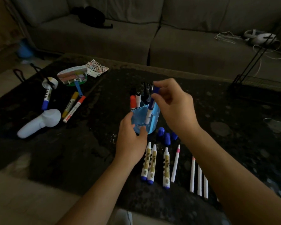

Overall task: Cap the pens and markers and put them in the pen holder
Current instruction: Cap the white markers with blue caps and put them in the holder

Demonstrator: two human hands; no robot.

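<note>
A dim table (88, 143). The right hand (173, 104) pinches the blue cap end of a marker (151, 103) between thumb and fingertips. It holds the marker tilted, with the white lower end inside the holder (155, 111). The left hand (131, 138) cups the holder's near side, fingers and thumb curled round its base.

Likely risks: the tilted marker may snag on an inner divider or on the standing markers (133, 101) at the holder's far side. That could tip the light holder if the left hand lets go. The right wrist hangs just above three loose blue caps (166, 138) right of the holder and could scatter them.

The holder is a pale blue, translucent, faceted cup. On its near side lie three uncapped markers (148, 163) and several thin white pens (175, 163).
</note>
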